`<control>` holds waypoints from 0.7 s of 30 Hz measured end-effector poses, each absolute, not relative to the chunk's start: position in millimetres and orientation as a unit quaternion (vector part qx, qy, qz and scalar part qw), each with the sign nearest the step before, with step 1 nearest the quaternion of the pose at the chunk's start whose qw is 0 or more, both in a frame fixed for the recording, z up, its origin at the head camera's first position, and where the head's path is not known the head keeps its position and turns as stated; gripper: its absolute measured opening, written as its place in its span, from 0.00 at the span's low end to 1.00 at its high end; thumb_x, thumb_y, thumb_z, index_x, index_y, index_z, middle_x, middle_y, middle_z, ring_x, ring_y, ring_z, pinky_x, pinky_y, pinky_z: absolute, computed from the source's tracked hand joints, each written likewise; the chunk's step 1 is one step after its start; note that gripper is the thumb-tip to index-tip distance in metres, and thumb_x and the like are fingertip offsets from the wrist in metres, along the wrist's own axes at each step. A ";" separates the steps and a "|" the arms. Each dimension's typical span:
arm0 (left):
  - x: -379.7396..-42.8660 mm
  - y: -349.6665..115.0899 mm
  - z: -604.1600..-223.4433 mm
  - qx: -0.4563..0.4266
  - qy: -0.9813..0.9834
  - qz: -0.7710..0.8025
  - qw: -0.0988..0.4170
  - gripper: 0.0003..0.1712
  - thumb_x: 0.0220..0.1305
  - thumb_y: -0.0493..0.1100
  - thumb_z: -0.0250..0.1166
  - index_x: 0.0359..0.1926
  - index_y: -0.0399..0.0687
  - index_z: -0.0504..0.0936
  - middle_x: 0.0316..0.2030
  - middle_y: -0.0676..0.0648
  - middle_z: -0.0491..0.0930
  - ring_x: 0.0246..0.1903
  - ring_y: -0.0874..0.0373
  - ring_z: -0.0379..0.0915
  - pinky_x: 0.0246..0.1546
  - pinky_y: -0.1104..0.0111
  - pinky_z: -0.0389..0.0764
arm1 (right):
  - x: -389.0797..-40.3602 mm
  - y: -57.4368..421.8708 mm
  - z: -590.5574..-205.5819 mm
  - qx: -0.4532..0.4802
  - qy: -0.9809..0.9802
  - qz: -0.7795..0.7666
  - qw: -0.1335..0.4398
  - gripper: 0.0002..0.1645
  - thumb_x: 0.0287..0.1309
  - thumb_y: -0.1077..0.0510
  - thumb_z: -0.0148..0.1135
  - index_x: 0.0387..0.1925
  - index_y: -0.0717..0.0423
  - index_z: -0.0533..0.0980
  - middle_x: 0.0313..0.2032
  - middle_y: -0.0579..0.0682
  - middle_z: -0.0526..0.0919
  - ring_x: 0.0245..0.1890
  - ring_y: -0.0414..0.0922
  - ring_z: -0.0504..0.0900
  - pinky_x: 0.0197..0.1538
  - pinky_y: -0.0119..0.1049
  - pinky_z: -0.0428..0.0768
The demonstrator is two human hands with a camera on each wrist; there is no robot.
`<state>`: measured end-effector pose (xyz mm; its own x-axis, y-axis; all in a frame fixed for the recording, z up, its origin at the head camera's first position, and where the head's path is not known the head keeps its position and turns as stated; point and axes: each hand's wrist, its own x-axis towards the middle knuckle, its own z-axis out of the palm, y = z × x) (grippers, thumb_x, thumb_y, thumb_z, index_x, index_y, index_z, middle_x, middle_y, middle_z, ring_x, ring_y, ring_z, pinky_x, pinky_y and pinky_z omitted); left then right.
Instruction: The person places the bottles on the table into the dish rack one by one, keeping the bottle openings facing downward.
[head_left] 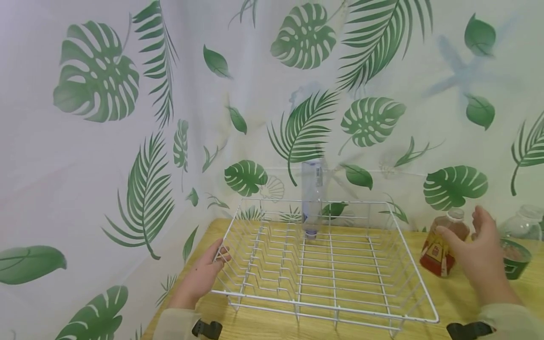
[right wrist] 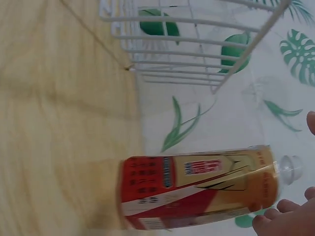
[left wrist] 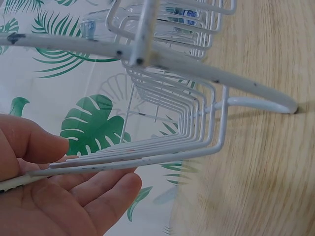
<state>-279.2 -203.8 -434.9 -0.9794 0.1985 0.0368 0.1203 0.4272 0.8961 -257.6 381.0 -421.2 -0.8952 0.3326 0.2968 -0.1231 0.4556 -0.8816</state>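
A white wire dish rack [head_left: 331, 264] stands on the wooden table. At its left side my left hand [head_left: 210, 269] holds the rim; in the left wrist view the rim wire lies across the palm, thumb on one side and fingers [left wrist: 115, 196] on the other. My right hand [head_left: 482, 252] is beside a bottle [head_left: 446, 243] with a red and yellow label, thumb and fingers spread apart. In the right wrist view the fingertips are close to the shoulder of this capless bottle [right wrist: 202, 187].
A clear plastic bottle [head_left: 312, 198] stands cap-down behind the rack's back rim. A green can [head_left: 515, 259] and a clear jar [head_left: 524, 222] are right of my right hand. Leaf-patterned sheeting [head_left: 255, 118] lines the back and left of the table [head_left: 250, 326].
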 end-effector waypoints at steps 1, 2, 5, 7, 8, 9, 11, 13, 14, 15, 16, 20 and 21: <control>-279.2 -203.7 -435.1 0.095 0.844 0.526 0.036 0.36 0.77 0.36 0.46 0.80 0.39 0.46 0.71 0.34 0.64 0.67 0.40 0.67 0.69 0.40 0.58 | -259.2 382.4 -425.3 -0.068 -0.824 0.521 0.212 0.63 0.68 0.40 0.61 0.80 0.47 0.27 0.79 0.58 0.28 0.78 0.58 0.31 0.73 0.62 0.39; -279.1 -203.8 -435.2 0.094 0.846 0.524 0.036 0.35 0.77 0.36 0.45 0.80 0.39 0.46 0.71 0.34 0.64 0.67 0.40 0.67 0.69 0.40 0.58 | -260.5 383.9 -429.2 -0.073 -0.823 0.526 0.202 0.64 0.67 0.39 0.61 0.80 0.47 0.26 0.79 0.59 0.27 0.77 0.60 0.30 0.72 0.66 0.40; -279.8 -203.8 -435.1 0.093 0.848 0.521 0.035 0.35 0.77 0.37 0.45 0.80 0.40 0.47 0.71 0.35 0.64 0.67 0.41 0.67 0.69 0.40 0.58 | -263.0 387.1 -438.7 -0.082 -0.816 0.546 0.170 0.66 0.67 0.38 0.61 0.79 0.46 0.21 0.78 0.63 0.26 0.76 0.66 0.31 0.68 0.73 0.44; -280.7 -203.7 -434.7 0.094 0.848 0.521 0.034 0.35 0.77 0.37 0.45 0.80 0.40 0.47 0.71 0.34 0.64 0.67 0.41 0.67 0.69 0.40 0.58 | -265.2 388.5 -443.8 -0.090 -0.808 0.562 0.150 0.67 0.68 0.37 0.60 0.77 0.45 0.18 0.77 0.65 0.26 0.75 0.69 0.33 0.67 0.74 0.47; -281.0 -203.6 -434.5 0.095 0.847 0.521 0.033 0.35 0.77 0.37 0.45 0.80 0.40 0.47 0.71 0.34 0.64 0.66 0.41 0.67 0.69 0.40 0.58 | -266.0 389.0 -445.7 -0.093 -0.805 0.568 0.143 0.67 0.68 0.37 0.59 0.77 0.45 0.17 0.77 0.66 0.26 0.75 0.70 0.33 0.67 0.74 0.47; -281.4 -203.6 -434.6 0.096 0.847 0.522 0.033 0.35 0.77 0.36 0.45 0.80 0.39 0.46 0.71 0.34 0.64 0.66 0.41 0.67 0.69 0.40 0.58 | -267.4 389.0 -447.8 -0.098 -0.800 0.575 0.140 0.67 0.68 0.38 0.59 0.77 0.46 0.17 0.77 0.67 0.26 0.75 0.70 0.34 0.68 0.73 0.47; -282.0 -203.9 -435.0 0.097 0.846 0.523 0.033 0.35 0.77 0.37 0.45 0.80 0.39 0.46 0.71 0.33 0.63 0.67 0.41 0.67 0.69 0.40 0.57 | -271.1 390.2 -453.0 -0.109 -0.796 0.580 0.136 0.67 0.69 0.38 0.59 0.77 0.48 0.17 0.77 0.68 0.27 0.75 0.70 0.36 0.69 0.71 0.47; -281.9 -204.3 -435.5 0.097 0.848 0.519 0.031 0.35 0.78 0.37 0.45 0.80 0.39 0.47 0.71 0.34 0.64 0.66 0.41 0.67 0.69 0.39 0.57 | -275.6 392.6 -461.1 -0.112 -0.793 0.584 0.133 0.66 0.69 0.38 0.59 0.78 0.49 0.19 0.77 0.69 0.31 0.75 0.70 0.39 0.70 0.70 0.49; -281.4 -204.6 -435.8 0.095 0.849 0.518 0.031 0.35 0.78 0.37 0.45 0.80 0.40 0.47 0.71 0.34 0.64 0.66 0.41 0.68 0.69 0.39 0.57 | -277.5 393.8 -464.9 -0.113 -0.793 0.583 0.133 0.65 0.69 0.39 0.59 0.79 0.49 0.21 0.77 0.70 0.33 0.74 0.70 0.41 0.70 0.69 0.51; -281.4 -204.8 -436.1 0.095 0.850 0.517 0.031 0.35 0.78 0.38 0.45 0.80 0.40 0.47 0.71 0.34 0.64 0.66 0.41 0.68 0.69 0.39 0.57 | -279.5 395.1 -469.1 -0.114 -0.795 0.582 0.130 0.64 0.69 0.39 0.59 0.79 0.50 0.23 0.77 0.71 0.36 0.74 0.70 0.44 0.69 0.68 0.53; -281.1 -205.0 -436.3 0.094 0.851 0.515 0.031 0.35 0.78 0.38 0.45 0.80 0.40 0.47 0.71 0.35 0.65 0.66 0.41 0.68 0.68 0.39 0.58 | -281.1 396.7 -473.0 -0.117 -0.795 0.581 0.127 0.63 0.69 0.39 0.59 0.80 0.50 0.25 0.76 0.72 0.37 0.73 0.70 0.46 0.69 0.68 0.54; -279.8 -205.2 -436.5 0.092 0.852 0.514 0.033 0.35 0.78 0.38 0.45 0.80 0.41 0.47 0.71 0.36 0.65 0.66 0.42 0.68 0.68 0.39 0.59 | -283.1 398.7 -483.4 -0.133 -0.780 0.603 0.107 0.61 0.67 0.41 0.63 0.81 0.44 0.30 0.77 0.70 0.39 0.73 0.68 0.48 0.70 0.60 0.59; -279.6 -205.2 -436.3 0.092 0.852 0.515 0.034 0.35 0.78 0.38 0.45 0.80 0.42 0.47 0.71 0.36 0.64 0.66 0.42 0.68 0.68 0.40 0.59 | -283.0 398.7 -485.4 -0.139 -0.777 0.605 0.103 0.62 0.67 0.41 0.63 0.81 0.43 0.30 0.77 0.69 0.39 0.73 0.67 0.49 0.69 0.53 0.64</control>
<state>-279.6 -205.2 -436.3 -0.9808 0.1916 0.0368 0.1217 0.4532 0.8831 -283.0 398.7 -485.4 -0.9403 0.3403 -0.0082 0.0914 0.2293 -0.9691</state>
